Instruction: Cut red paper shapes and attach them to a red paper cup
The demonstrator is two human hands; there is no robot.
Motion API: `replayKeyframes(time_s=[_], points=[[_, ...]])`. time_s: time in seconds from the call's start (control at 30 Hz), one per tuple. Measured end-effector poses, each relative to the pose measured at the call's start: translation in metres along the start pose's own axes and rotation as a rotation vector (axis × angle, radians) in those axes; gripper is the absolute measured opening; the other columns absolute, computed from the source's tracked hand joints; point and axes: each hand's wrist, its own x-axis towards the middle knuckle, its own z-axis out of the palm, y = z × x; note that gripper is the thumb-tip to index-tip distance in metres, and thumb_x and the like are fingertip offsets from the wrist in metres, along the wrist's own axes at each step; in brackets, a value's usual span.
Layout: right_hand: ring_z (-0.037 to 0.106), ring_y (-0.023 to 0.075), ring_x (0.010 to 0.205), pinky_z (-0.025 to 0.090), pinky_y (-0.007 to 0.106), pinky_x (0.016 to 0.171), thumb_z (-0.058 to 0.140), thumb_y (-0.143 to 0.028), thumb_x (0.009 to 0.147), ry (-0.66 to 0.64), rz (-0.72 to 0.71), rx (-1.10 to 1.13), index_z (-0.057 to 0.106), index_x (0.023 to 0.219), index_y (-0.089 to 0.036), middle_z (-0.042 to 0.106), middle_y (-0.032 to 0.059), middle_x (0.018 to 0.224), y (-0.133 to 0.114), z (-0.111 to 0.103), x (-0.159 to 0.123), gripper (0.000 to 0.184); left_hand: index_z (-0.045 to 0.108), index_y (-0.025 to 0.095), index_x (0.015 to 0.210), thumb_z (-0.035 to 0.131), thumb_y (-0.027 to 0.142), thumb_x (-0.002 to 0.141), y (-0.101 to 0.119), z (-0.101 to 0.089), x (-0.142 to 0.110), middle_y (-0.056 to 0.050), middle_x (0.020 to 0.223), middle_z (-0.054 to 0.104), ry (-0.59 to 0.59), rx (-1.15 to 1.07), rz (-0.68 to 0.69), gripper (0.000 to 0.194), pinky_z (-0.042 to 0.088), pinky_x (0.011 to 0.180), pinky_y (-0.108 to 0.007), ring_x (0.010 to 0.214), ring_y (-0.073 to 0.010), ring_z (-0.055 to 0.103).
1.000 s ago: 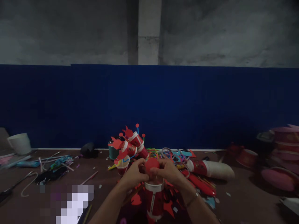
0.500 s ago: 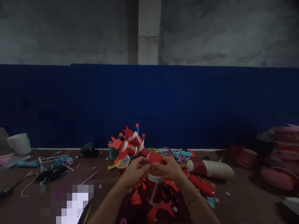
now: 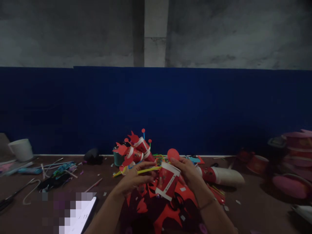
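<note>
A red and white paper cup [image 3: 169, 180] is tilted in front of me, its white rim up. My right hand [image 3: 186, 170] grips its right side near the rim. A round red paper disc [image 3: 173, 155] stands above the rim at my right fingertips. Left of the cup is my left hand [image 3: 136, 178], fingers stretched and apart. A thin yellow strip [image 3: 149, 169] runs across those fingers toward the cup; whether they touch it I cannot tell. Behind, several decorated red cups [image 3: 142, 148] carry red paper shapes and small discs on coloured stems.
Red paper scraps [image 3: 165, 216] cover the table below the cup. A tube-like stack of paper cups [image 3: 226, 178] lies at right. A phone [image 3: 83, 216], partly pixelated, is at lower left. A white mug [image 3: 21, 150] stands far left, before the blue partition [image 3: 156, 110].
The cup has risen, tilted and shifted right with my right hand. My left hand has come away from the red disc and spread its fingers. The yellow strip now shows.
</note>
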Motion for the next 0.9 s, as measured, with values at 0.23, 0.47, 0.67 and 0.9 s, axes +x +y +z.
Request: replayKeyframes(time_s=[0.23, 0.47, 0.67, 0.9], points=[[0.054, 0.0142, 0.050, 0.041, 0.025, 0.049, 0.074, -0.046, 0.056, -0.010, 0.018, -0.207, 0.064, 0.060, -0.016, 0.062, 0.0001, 0.053, 0.008, 0.002, 0.003, 0.032, 0.070, 0.017, 0.079, 0.067, 0.054, 0.066, -0.009, 0.000, 0.008, -0.003, 0.069, 0.066, 0.183, 0.075, 0.015, 0.039, 0.044, 0.060, -0.024, 0.066, -0.0146, 0.058], [0.046, 0.0101, 0.047, 0.034, 0.022, 0.046, 0.073, -0.039, 0.057, -0.204, 0.014, -0.372, 0.062, 0.053, -0.015, 0.057, -0.0017, 0.049, 0.016, 0.017, -0.003, 0.027, 0.058, 0.017, 0.058, 0.056, 0.064, 0.068, -0.018, 0.006, 0.010, 0.004, 0.051, 0.051, 0.053, 0.247, -0.155, 0.048, 0.027, 0.041, -0.020, 0.041, -0.0068, 0.038], [0.042, 0.0097, 0.047, 0.031, 0.022, 0.045, 0.067, -0.042, 0.063, -0.178, -0.038, -0.427, 0.059, 0.053, -0.015, 0.052, -0.0023, 0.048, 0.015, 0.016, -0.003, 0.030, 0.057, 0.017, 0.061, 0.064, 0.057, 0.064, -0.023, 0.004, 0.018, 0.004, 0.050, 0.052, 0.221, 0.157, -0.043, 0.041, 0.032, 0.046, -0.020, 0.047, -0.0087, 0.044], [0.043, 0.0105, 0.053, 0.034, 0.022, 0.050, 0.057, -0.040, 0.071, -0.165, -0.193, -0.560, 0.059, 0.058, -0.013, 0.053, -0.0005, 0.055, 0.015, 0.019, -0.002, 0.030, 0.054, 0.017, 0.070, 0.072, 0.052, 0.056, -0.024, 0.002, 0.019, 0.009, 0.042, 0.046, 0.276, 0.000, -0.116, 0.042, 0.015, 0.031, -0.016, 0.031, -0.0032, 0.031]])
